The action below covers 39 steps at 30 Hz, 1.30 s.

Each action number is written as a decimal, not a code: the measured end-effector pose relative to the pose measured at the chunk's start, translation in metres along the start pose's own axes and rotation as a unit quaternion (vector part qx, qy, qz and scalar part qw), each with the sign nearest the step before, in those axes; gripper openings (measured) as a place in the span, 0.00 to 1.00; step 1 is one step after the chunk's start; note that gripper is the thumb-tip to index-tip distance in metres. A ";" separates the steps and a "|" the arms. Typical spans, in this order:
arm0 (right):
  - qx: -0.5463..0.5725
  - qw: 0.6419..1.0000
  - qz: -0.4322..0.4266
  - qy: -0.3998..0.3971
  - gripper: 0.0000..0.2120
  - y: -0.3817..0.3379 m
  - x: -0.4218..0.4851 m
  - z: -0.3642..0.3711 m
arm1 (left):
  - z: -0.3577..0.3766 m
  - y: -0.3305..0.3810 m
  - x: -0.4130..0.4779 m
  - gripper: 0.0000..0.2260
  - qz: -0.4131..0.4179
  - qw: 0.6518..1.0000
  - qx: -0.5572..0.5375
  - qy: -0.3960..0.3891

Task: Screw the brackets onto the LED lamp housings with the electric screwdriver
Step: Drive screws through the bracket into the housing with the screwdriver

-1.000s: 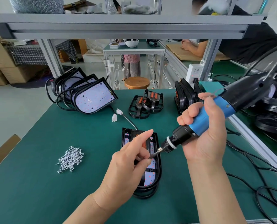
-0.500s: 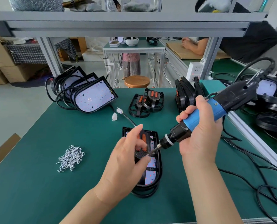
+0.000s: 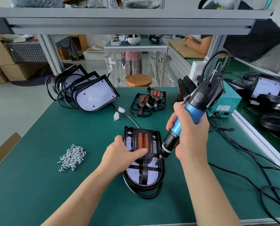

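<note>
1. Lamp housing (image 3: pixel 144 175): laid flat on the green table (image 3: pixel 54 193) at the centre of the frame, with the LED board turned upward and the rounded end toward the lower edge. A black cable is looped beneath it.
2. Bracket (image 3: pixel 142 141): black, fitted with two orange strips, and seated on the upper half of the housing.
3. Left hand (image 3: pixel 119 154): the thumb is pressed across the lower end of the bracket, while the fingers are curled at the left rim of the housing, which is thus gripped.
4. Right hand (image 3: pixel 191 137): wrapped tightly around the blue grip of the electric screwdriver (image 3: pixel 199 101), right of centre.
5. Bit (image 3: pixel 158 161): set down on the right side of the housing, just beside the lower right edge of the bracket. The tool is tilted, with its black top toward the upper right. Whether a screw is carried on the tip cannot be told.
6. Screws (image 3: pixel 72 157): heaped in a loose pile at the left, well apart from the housing.
7. Further housings (image 3: pixel 93 97): leaned together with their cables at the upper left.
8. Spare brackets (image 3: pixel 149 101): piled at the upper centre.
9. Teal box (image 3: pixel 229 101): placed behind the screwdriver at the right, where black cables are trailed over the table.
</note>
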State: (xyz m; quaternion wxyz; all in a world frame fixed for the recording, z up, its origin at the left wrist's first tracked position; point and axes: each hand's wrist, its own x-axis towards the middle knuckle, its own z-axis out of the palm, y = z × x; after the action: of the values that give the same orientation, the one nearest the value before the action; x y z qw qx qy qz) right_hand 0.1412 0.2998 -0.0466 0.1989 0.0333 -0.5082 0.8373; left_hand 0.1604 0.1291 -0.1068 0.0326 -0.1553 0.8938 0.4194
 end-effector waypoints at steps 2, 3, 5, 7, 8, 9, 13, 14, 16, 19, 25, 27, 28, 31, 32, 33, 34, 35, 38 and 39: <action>-0.004 1.000 0.003 -0.001 0.07 0.001 0.000 -0.001 | 0.000 0.001 0.000 0.28 -0.004 1.000 -0.019 -0.008; -0.006 1.000 0.003 -0.001 0.07 0.002 -0.001 -0.001 | 0.000 0.001 0.000 0.27 -0.006 1.000 -0.024 -0.011; -0.012 1.000 0.001 -0.001 0.07 0.004 -0.001 -0.002 | 0.000 0.001 -0.001 0.27 -0.006 1.000 -0.026 -0.011; -0.016 1.000 0.002 -0.003 0.07 0.006 -0.002 -0.002 | 0.001 0.002 -0.001 0.27 -0.004 1.000 -0.021 -0.006; -0.017 1.000 0.002 -0.005 0.07 0.007 -0.002 -0.002 | 0.001 0.002 -0.001 0.27 -0.003 1.000 -0.019 -0.004; -0.020 1.000 0.002 -0.009 0.07 0.008 -0.001 -0.002 | 0.001 0.003 -0.002 0.27 -0.002 1.000 -0.019 -0.002; -0.036 0.999 -0.002 -0.039 0.07 0.012 0.000 -0.001 | 0.004 0.004 -0.002 0.27 -0.005 0.999 -0.038 -0.001; -0.039 0.998 -0.003 -0.044 0.07 0.012 0.000 0.000 | 0.004 0.003 -0.002 0.27 -0.005 0.999 -0.044 -0.002; -0.047 0.998 -0.002 -0.045 0.06 0.014 0.001 0.000 | 0.005 0.002 -0.001 0.27 -0.005 0.998 -0.056 -0.003; -0.053 0.997 -0.008 -0.046 0.06 0.014 0.001 -0.001 | 0.006 0.000 0.000 0.27 -0.004 0.998 -0.067 -0.001; -0.046 0.993 -0.022 -0.103 0.09 0.015 -0.004 -0.004 | 0.009 -0.004 0.003 0.27 -0.008 0.996 -0.084 0.008; -0.049 0.988 -0.019 -0.143 0.07 0.016 -0.005 -0.005 | 0.010 -0.004 0.002 0.27 -0.007 0.996 -0.089 0.007; -0.049 0.986 -0.016 -0.159 0.05 0.016 -0.005 -0.005 | 0.010 -0.004 0.002 0.27 -0.007 0.996 -0.090 0.006; -0.043 0.983 -0.002 -0.178 0.04 0.016 -0.004 -0.008 | 0.010 -0.003 0.002 0.27 -0.010 0.996 -0.093 0.002; -0.035 0.984 0.005 -0.176 0.05 0.017 -0.003 -0.010 | 0.010 -0.003 0.002 0.27 -0.012 0.995 -0.095 0.001; -0.024 0.985 0.015 -0.169 0.06 0.017 -0.003 -0.012 | 0.010 -0.004 0.001 0.27 -0.013 0.995 -0.096 0.000; -0.009 0.987 0.027 -0.158 0.07 0.016 -0.002 -0.014 | 0.009 -0.004 0.001 0.27 -0.013 0.995 -0.098 -0.001; 0.008 0.989 0.037 -0.144 0.07 0.015 -0.002 -0.017 | 0.009 -0.003 0.000 0.27 -0.013 0.995 -0.100 -0.004; 0.040 0.989 0.044 -0.132 0.07 0.012 -0.002 -0.024 | 0.008 0.001 -0.001 0.27 -0.011 0.994 -0.109 -0.014; 0.048 0.989 0.042 -0.135 0.07 0.011 -0.002 -0.025 | 0.007 0.002 -0.001 0.27 -0.011 0.994 -0.112 -0.017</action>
State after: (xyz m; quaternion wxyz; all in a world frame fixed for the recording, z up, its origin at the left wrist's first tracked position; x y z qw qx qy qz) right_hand 0.1425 0.3163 -0.0687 0.0917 0.1343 -0.4909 0.8559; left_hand 0.1600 0.1363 -0.1096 0.0352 -0.1603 0.8389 0.5189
